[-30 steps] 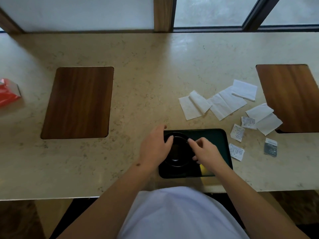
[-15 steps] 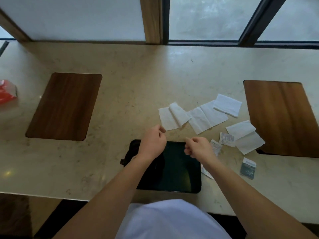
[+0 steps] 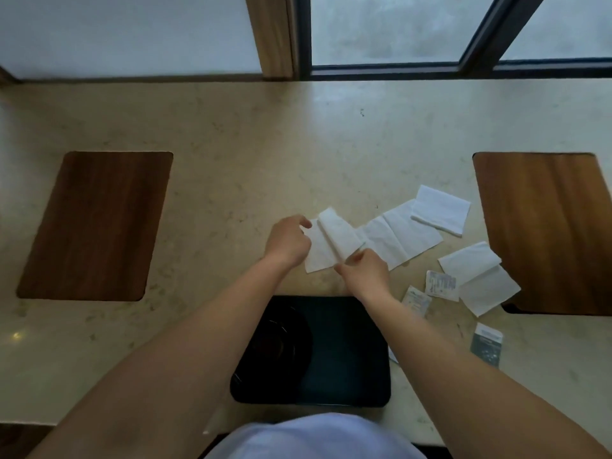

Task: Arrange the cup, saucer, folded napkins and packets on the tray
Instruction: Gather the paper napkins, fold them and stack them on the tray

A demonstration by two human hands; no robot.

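Note:
A dark tray [image 3: 351, 366] lies at the counter's near edge, with a black cup on its saucer [image 3: 281, 342] in the tray's left half, partly hidden by my left forearm. Beyond the tray, my left hand [image 3: 287, 241] grips the left edge of a white napkin [image 3: 331, 243] and my right hand [image 3: 364, 271] pinches its near right corner. More white napkins [image 3: 402, 238] [image 3: 440, 208] [image 3: 480, 276] lie spread to the right. Small packets [image 3: 440, 284] [image 3: 415, 299] [image 3: 486, 346] rest right of the tray.
Two wooden inlays [image 3: 96, 223] [image 3: 549, 230] sit in the beige stone counter [image 3: 231, 160], one on each side. A window frame [image 3: 381, 67] runs along the far edge. My white shirt [image 3: 314, 438] shows at the bottom.
Both hands left the cup on the tray and reached forward to the nearest napkin, which they now hold. The view has tilted so the tray sits lower.

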